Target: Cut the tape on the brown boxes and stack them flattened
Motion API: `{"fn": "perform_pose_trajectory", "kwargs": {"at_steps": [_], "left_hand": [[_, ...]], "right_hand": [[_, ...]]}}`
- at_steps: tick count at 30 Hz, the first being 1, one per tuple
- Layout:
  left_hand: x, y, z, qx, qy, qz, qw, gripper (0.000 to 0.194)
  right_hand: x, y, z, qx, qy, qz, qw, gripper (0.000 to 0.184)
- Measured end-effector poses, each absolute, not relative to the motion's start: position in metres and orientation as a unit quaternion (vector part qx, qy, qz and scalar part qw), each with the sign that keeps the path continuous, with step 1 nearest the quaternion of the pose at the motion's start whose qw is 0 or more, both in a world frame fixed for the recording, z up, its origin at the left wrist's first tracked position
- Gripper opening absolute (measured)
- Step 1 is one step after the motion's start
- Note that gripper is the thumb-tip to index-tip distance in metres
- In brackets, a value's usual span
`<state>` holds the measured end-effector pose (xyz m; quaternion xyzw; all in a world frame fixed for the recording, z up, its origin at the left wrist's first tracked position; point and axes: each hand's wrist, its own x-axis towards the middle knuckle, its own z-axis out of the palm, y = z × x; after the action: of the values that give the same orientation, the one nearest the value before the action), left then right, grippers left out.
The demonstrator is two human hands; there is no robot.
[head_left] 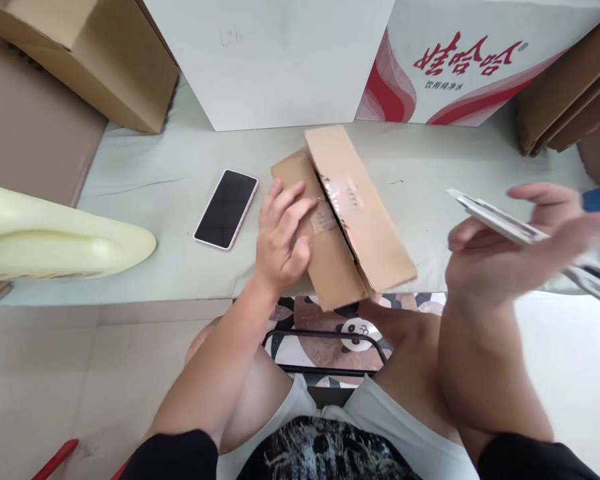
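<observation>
A brown cardboard box (375,227) lies in front of me with its top parted along the middle and one flap raised. Cut tape and a label remnant show along the split. My left hand (283,233) rests on the box's left flap, its fingers spread and not wrapped round anything. To the right of the box and apart from it, my right hand (510,247) is up in the air. It grips a white box cutter (505,223), whose blade end points left toward the box. The far end of the handle is blurred.
A phone (227,209) lies left of the box. A pale yellow rounded object (70,233) juts in from the left. White cartons (285,67) stand along the back, with brown boxes (115,60) at back left and folded cardboard (570,87) at the right.
</observation>
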<state>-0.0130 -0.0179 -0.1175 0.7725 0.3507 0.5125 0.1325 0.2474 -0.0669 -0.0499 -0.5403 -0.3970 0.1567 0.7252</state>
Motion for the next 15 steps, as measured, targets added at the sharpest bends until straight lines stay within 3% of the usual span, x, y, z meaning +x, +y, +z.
{"fn": "perform_pose_trajectory", "kwargs": {"at_steps": [7,13,15], "left_hand": [[-0.026,-0.006,-0.132,0.74,0.453,0.479,0.135,0.052],[-0.014,-0.013,-0.131,0.735,0.401,0.497,0.228,0.088],[-0.013,-0.015,-0.129,0.729,0.392,0.495,0.265,0.089]], "right_hand": [[0.254,-0.046,-0.107,-0.633,-0.377,0.317,0.597,0.039],[0.264,-0.042,-0.134,-0.618,-0.404,0.366,0.567,0.042],[0.266,-0.04,-0.137,-0.608,-0.412,0.394,0.553,0.045]]}}
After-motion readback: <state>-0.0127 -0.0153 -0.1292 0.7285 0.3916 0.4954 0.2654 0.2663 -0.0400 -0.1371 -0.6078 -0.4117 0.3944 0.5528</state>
